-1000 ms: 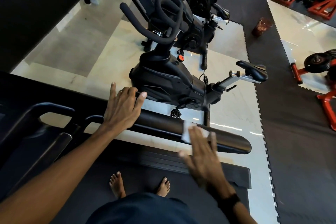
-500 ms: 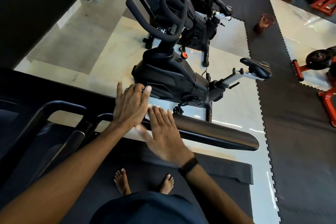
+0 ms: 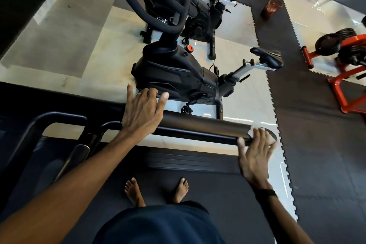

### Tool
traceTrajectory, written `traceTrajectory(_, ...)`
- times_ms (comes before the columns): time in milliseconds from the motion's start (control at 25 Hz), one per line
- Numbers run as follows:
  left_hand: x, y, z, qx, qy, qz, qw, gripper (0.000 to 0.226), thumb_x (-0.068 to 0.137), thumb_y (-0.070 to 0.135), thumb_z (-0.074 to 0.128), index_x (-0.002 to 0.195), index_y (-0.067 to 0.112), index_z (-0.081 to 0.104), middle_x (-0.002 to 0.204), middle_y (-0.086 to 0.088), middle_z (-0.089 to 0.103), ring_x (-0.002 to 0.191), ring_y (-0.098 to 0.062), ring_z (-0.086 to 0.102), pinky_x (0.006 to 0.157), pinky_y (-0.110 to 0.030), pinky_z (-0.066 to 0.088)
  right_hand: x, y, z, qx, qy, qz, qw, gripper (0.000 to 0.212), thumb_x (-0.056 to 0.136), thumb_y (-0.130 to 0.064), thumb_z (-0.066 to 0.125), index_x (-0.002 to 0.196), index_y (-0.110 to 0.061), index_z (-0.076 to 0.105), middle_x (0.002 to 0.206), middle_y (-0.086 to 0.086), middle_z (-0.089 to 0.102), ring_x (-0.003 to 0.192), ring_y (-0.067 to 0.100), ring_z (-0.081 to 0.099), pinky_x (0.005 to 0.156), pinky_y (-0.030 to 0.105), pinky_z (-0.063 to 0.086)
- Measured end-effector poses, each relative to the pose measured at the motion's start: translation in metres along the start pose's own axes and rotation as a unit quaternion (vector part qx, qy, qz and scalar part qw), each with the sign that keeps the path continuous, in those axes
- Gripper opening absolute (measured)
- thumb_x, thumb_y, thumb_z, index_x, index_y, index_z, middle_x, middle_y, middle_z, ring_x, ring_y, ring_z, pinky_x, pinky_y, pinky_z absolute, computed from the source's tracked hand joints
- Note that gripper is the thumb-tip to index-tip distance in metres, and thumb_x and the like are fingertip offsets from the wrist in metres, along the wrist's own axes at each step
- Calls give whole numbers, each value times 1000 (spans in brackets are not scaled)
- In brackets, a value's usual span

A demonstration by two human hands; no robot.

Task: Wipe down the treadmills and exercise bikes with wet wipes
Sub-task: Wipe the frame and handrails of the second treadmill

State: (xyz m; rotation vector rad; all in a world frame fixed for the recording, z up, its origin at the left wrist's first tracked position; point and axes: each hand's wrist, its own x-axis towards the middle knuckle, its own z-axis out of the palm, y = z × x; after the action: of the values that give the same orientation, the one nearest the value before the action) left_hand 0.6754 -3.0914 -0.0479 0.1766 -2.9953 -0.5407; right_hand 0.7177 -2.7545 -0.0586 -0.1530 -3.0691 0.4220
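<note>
Black treadmill handrail [image 3: 198,125] looks smooth, matte, cylindrical.

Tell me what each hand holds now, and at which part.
The left hand rests on the treadmill handrail near its middle, fingers mostly straight. The right hand presses a white wipe against the rail's far end; its grip is blurred.

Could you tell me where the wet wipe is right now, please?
In the head view, the white wet wipe sits under the right hand at the far right end of the black padded treadmill handrail.
</note>
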Motion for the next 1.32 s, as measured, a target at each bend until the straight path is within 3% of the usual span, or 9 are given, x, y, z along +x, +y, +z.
traceTrajectory(200,-1,-1,-1,-89,19,-3,996,69,99,56,7,109,12,60,109,-6,70,104,-26,64,123,-46,5,-51,-133,45,9,-29,-201,979,87,98,-64,25,157,-1,13,167,16,4,154,29,-2,122,51,-10)
traceTrajectory(480,-6,-13,-9,-229,47,-33,972,69,96,60,12,110,12,60,104,2,68,106,-17,61,123,-36,12,-47,-213,59,-41,-52,-377,924,81,101,-62,22,154,-1,30,161,17,28,154,25,12,124,50,-4)
traceTrajectory(720,-6,-4,-2,-138,28,-6,990,70,98,59,9,112,11,59,112,-5,69,106,-23,63,124,-43,11,-9,-55,-3,-71,-85,-226,968,71,104,-59,15,156,-12,28,161,3,30,152,12,17,122,51,-11)
traceTrajectory(840,-3,-1,1,-64,22,-2,998,71,98,58,10,115,11,59,115,-8,69,104,-27,65,123,-46,12,30,18,-46,-124,-177,-149,965,64,108,-47,8,148,-10,42,144,17,54,133,33,53,111,76,13)
traceTrajectory(920,-3,1,3,-21,22,-1,1000,71,99,58,13,117,8,59,115,-12,68,102,-30,66,122,-49,13,71,30,-53,-151,-266,-129,943,48,110,-26,16,156,-19,23,137,20,57,122,38,59,101,83,20)
traceTrajectory(1000,-2,6,4,0,33,-14,999,71,99,59,15,118,7,60,116,-13,68,102,-30,67,122,-50,13,104,8,-50,-134,-353,-65,924,51,109,-44,16,158,-31,10,149,16,46,135,33,45,116,64,17)
traceTrajectory(1080,-1,10,5,-12,50,-38,998,73,97,61,16,118,7,60,119,-12,68,103,-28,66,123,-48,12,120,-40,-35,-23,-415,-13,910,81,96,-71,11,154,-20,35,154,15,41,140,32,39,116,48,21)
traceTrajectory(1200,-1,22,3,-61,73,-89,991,76,94,63,16,121,7,59,124,-11,67,110,-27,63,124,-41,9,91,-123,-10,68,-433,-195,877,79,95,-73,13,153,-25,35,160,6,33,148,27,29,120,43,18)
traceTrajectory(1320,-18,57,16,-115,120,-146,975,77,95,64,18,124,6,59,125,-8,66,114,-23,61,125,-37,8,72,-113,0,17,-367,-445,817,84,95,-69,15,160,-17,9,168,3,7,154,16,5,123,30,3)
